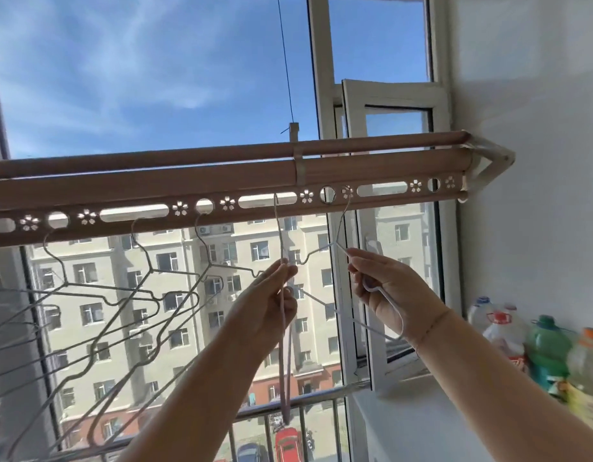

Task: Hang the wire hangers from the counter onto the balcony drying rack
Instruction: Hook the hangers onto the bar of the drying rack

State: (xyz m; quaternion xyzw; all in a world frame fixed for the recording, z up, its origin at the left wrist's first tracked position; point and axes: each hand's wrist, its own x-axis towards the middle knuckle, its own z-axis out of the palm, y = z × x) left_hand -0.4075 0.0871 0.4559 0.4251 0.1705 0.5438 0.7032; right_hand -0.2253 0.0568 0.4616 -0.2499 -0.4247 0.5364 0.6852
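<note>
The brown drying rack (221,181) runs across the view, with a strip of round holes and slots along its underside. Several wire hangers (148,261) hang from those holes at the left and middle. My left hand (271,295) pinches a pale wire hanger (281,328) seen edge-on, its hook up in a slot of the rack. My right hand (381,288) grips the shoulder of another white wire hanger (331,243), whose hook sits at a round hole near the rack's right part.
An open window sash (388,101) stands behind the rack at the right. Several plastic bottles (548,348) stand on the white sill at the lower right. A white wall (538,161) closes the right side. A thin cord (285,61) runs up from the rack.
</note>
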